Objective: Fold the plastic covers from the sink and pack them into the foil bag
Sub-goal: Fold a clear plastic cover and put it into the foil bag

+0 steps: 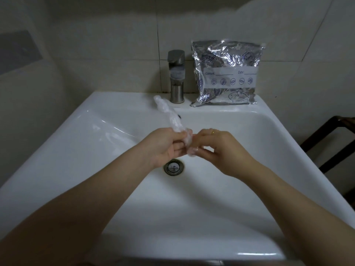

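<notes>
From the head camera, both bare forearms reach out over a white sink (249,131), and the two hands meet close together above the drain (173,167). The left hand (165,145) has its fingers and thumb curled round the near end of a clear plastic cover (169,114), which is gathered into a long crumpled strip. The right hand (219,145), a ring (213,132) on one finger, pinches the same near end from the other side, where the plastic is bunched into a small wad between the two sets of fingertips. From that wad the strip rises away from the person and to the left, its far end ending just in front of the tap (176,77), near the back ledge of the sink; whether it touches the ledge cannot be told. A second, faint piece of clear plastic seems to lie on the left slope of the basin, but it is too pale to be sure. The foil bag (226,73) stands on the back ledge to the right of the tap, leaning against the tiled wall (115,45), with a white label band and blue fish drawings on its face; its top is crumpled. A dark frame (330,143) shows at the right edge, beside the sink.
</notes>
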Available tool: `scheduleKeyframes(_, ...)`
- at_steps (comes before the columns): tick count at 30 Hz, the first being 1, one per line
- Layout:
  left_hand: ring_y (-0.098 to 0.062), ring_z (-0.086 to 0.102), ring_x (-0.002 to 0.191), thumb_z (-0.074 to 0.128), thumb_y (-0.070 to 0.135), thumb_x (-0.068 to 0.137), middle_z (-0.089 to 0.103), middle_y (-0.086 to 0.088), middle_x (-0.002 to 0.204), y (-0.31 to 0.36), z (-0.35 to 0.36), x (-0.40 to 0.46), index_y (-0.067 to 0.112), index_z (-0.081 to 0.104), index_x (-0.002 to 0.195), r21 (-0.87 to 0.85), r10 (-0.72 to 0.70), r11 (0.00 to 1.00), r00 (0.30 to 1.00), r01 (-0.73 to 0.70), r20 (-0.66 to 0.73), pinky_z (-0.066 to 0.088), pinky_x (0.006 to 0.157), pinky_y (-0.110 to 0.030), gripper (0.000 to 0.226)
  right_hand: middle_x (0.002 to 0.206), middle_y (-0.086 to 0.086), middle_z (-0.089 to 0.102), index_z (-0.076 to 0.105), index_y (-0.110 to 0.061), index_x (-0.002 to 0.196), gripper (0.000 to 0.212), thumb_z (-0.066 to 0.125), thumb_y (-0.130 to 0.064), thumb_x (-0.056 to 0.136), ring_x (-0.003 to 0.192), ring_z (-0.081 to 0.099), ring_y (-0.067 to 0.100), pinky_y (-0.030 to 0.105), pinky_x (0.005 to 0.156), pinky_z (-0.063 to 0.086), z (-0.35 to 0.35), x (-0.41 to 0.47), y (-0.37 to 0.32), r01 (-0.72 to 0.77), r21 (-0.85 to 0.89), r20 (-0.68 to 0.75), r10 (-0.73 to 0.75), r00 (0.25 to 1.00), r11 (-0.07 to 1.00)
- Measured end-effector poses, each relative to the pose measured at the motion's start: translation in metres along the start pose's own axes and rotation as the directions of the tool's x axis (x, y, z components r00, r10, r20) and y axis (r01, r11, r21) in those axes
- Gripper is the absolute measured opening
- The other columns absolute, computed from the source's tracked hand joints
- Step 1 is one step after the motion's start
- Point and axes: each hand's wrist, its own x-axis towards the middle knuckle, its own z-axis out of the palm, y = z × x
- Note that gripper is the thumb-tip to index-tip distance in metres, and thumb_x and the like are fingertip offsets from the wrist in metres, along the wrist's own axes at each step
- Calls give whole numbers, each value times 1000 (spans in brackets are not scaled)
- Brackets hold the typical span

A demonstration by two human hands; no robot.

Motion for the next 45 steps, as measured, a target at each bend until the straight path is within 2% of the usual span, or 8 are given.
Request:
scheduleKeyframes(5,-14,70,66,47,-1,92,71,-10,79,-4,8,-4,0,59,95,15,31,999,999,-31,44,59,63,-26,12,67,-4,57,52,-26,80,22,72,-17,80,53,45,6,25,54,40,-2,1,-1,-320,346,-38,353,935,882)
scheduleKeyframes(8,-16,71,70,52,0,90,72,-10,78,-3,10,-6,-2,59,99,11,39,999,997,-40,63,59,67,-27,11,72,-10,51,47,-28,81,30,75,-19,75,53,39,6,15,48,34,-2,3,-3,-365,324,-128,422,897,873)
scheduleKeyframes(16,-14,71,76,55,1,87,72,-8,85,-7,13,-10,2,63,96,81,-1,997,988,-12,157,58,69,-24,12,73,-12,43,44,-27,73,30,70,-14,78,68,43,-9,9,58,36,-6,3,-3,-353,102,-128,364,922,930)
scheduleKeyframes(23,-14,70,75,49,-5,90,72,-9,81,-2,1,-2,3,61,95,48,-21,999,997,17,74,58,66,-24,15,99,-7,52,64,-18,94,21,69,-31,78,88,47,8,5,78,34,-10,1,-2,-76,14,3,76,997,997)
scheduleKeyframes(31,-12,68,65,42,6,92,71,-5,71,2,3,-6,5,61,85,104,-111,990,988,100,110,51,86,-32,20,89,-2,65,71,-15,85,17,57,-24,82,77,57,22,32,64,47,-11,4,-2,114,-233,-26,-124,992,966)
scheduleKeyframes(36,-13,68,68,39,5,96,71,-4,74,-4,4,-2,5,60,92,167,-52,985,997,42,55,49,83,-29,21,79,-2,68,70,-16,90,19,59,-30,83,70,60,20,29,64,47,-10,1,2,64,-221,38,-57,998,973)
scheduleKeyframes(41,-9,63,63,39,-1,94,65,-1,73,-10,5,-2,8,61,93,259,-63,965,994,38,91,49,82,-26,24,83,-4,63,47,-19,92,24,68,-25,83,65,54,12,22,63,41,-2,-1,-5,-193,-15,21,193,981,981)
scheduleKeyframes(45,-11,65,65,35,9,95,63,1,62,-9,9,-4,11,61,87,188,-93,979,992,75,85,47,87,-29,27,79,0,60,57,-13,90,17,67,-23,83,78,56,26,32,72,36,6,0,-4,-194,-238,-47,189,981,952)
